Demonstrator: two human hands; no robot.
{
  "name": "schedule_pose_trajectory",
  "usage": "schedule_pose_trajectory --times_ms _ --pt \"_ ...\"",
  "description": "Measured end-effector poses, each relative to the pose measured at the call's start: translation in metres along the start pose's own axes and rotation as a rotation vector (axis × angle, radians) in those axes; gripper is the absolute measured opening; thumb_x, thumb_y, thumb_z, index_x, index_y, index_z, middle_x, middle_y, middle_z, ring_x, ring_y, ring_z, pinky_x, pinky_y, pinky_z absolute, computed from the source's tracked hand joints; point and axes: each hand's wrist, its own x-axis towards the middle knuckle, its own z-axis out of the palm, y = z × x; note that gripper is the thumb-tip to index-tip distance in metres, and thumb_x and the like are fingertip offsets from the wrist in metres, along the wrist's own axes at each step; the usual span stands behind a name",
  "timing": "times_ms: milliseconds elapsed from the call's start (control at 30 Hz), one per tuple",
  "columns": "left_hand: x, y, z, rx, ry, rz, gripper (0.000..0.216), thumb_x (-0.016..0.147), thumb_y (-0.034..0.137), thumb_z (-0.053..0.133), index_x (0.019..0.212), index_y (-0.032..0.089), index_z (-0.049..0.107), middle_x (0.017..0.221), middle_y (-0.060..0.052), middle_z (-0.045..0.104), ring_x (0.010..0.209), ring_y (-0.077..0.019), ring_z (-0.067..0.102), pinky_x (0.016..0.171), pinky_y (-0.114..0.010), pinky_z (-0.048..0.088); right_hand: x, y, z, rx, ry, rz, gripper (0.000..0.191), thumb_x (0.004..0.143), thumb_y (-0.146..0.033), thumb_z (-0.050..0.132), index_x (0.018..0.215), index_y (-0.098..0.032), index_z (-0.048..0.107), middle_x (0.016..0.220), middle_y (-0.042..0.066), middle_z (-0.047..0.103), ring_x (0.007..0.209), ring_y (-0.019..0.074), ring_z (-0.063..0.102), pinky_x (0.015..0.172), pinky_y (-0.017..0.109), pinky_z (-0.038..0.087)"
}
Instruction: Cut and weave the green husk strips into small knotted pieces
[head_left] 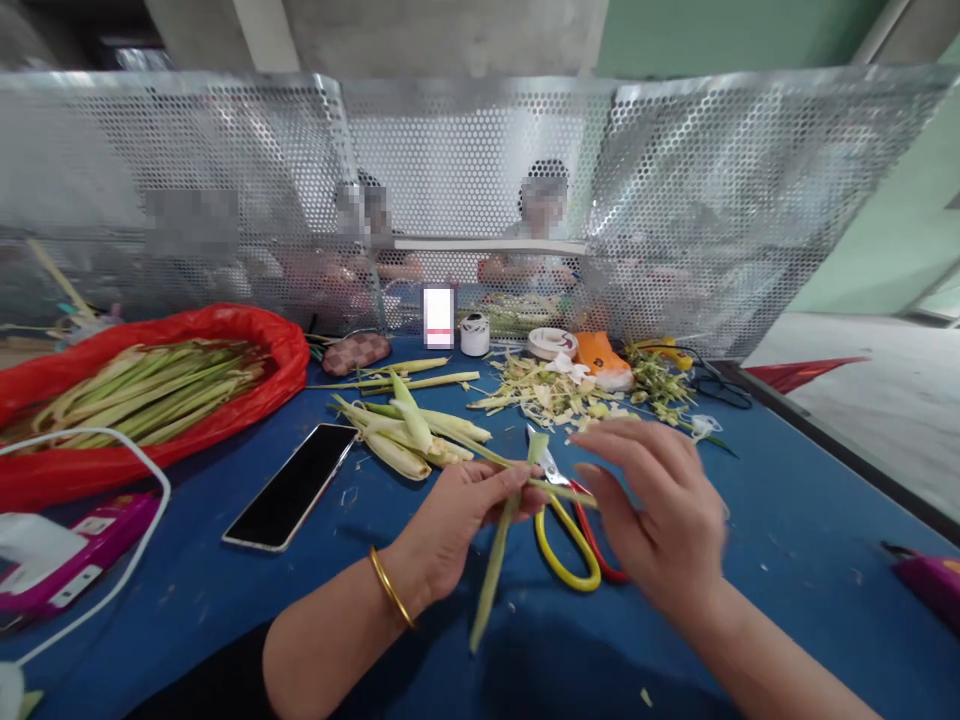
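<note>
My left hand (459, 520) is closed around a long green lemongrass stalk (495, 560), whose lower end hangs toward me over the blue table (787, 520). My right hand (660, 510) hovers just right of the stalk, fingers spread and slightly blurred, holding nothing that I can see. Scissors (570, 530) with one yellow and one red handle lie on the table between and behind my hands. A small pile of trimmed stalks (409, 430) lies beyond my left hand.
A red bag of untrimmed stalks (142, 390) sits at left. A black phone (292, 485) lies near the pile. Cut scraps (555, 390), tape rolls and an orange item lie before a perforated metal screen (480, 190). Other people sit behind it. A white cable (150, 470) and pink packs lie at far left.
</note>
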Motion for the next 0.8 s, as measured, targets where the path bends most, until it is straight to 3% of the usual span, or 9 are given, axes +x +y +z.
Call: schedule_pose_trajectory --times_ms 33,133,233,333,467,633,800 --pt "0.001 0.001 -0.001 -0.037 0.01 0.028 0.032 0.065 0.033 0.08 0.087 0.012 0.075 0.08 -0.008 0.073 0.079 -0.0153 0.065 0.082 -0.026 0.048 0.0 -0.004 -0.003 0.007 0.001 -0.001 0.011 0.088 -0.017 0.055 0.093 -0.023 0.063 0.086 0.007 0.067 0.083 0.0221 0.062 0.08 0.036 0.041" --pt "0.003 0.001 -0.002 -0.091 0.031 0.12 0.033 0.061 0.025 0.082 0.091 0.014 0.075 0.088 -0.008 0.074 0.09 -0.0182 0.065 0.088 -0.027 0.047 -0.005 -0.014 0.0 0.129 -0.229 0.126 0.015 0.09 -0.023 0.053 0.08 -0.022 0.064 0.073 0.004 0.065 0.065 0.0179 0.059 0.065 0.03 0.041" --pt "0.005 -0.001 0.0 -0.105 0.037 0.15 0.033 0.063 0.024 0.081 0.094 0.015 0.075 0.091 -0.007 0.074 0.09 -0.0192 0.065 0.09 -0.031 0.047 -0.013 -0.021 0.019 0.334 -0.39 0.364 0.019 0.09 -0.03 0.053 0.078 -0.022 0.065 0.077 0.004 0.067 0.072 0.0185 0.062 0.063 0.026 0.045" --pt "0.005 -0.005 0.001 -0.106 0.039 0.144 0.029 0.064 0.023 0.08 0.091 0.015 0.076 0.09 -0.008 0.075 0.089 -0.0198 0.066 0.093 -0.033 0.046 -0.021 -0.024 0.037 0.437 -0.352 0.47 0.017 0.088 -0.03 0.055 0.077 -0.021 0.065 0.085 0.005 0.068 0.083 0.0205 0.064 0.074 0.028 0.047" --pt "0.005 -0.009 0.002 -0.107 0.042 0.149 0.027 0.065 0.023 0.08 0.09 0.014 0.076 0.092 -0.009 0.075 0.099 -0.0239 0.064 0.097 -0.035 0.044 -0.028 -0.024 0.046 0.507 -0.267 0.605 0.019 0.085 -0.035 0.06 0.073 -0.02 0.064 0.078 0.002 0.067 0.076 0.0186 0.062 0.071 0.026 0.046" --pt "0.005 -0.009 0.001 -0.126 0.058 0.155 0.029 0.061 0.022 0.082 0.089 0.015 0.077 0.09 -0.009 0.075 0.098 -0.0236 0.064 0.095 -0.033 0.044 -0.031 -0.024 0.046 0.545 -0.289 0.576 0.023 0.091 -0.032 0.05 0.071 -0.02 0.053 0.073 0.001 0.06 0.069 0.0156 0.055 0.065 0.025 0.044" --pt "0.004 -0.008 0.001 -0.133 0.065 0.178 0.028 0.065 0.022 0.08 0.092 0.014 0.077 0.088 -0.009 0.075 0.091 -0.0227 0.066 0.087 -0.032 0.048 -0.034 -0.027 0.043 0.576 -0.337 0.466 0.021 0.095 -0.026 0.043 0.075 -0.021 0.049 0.081 0.002 0.056 0.08 0.0157 0.052 0.077 0.027 0.044"
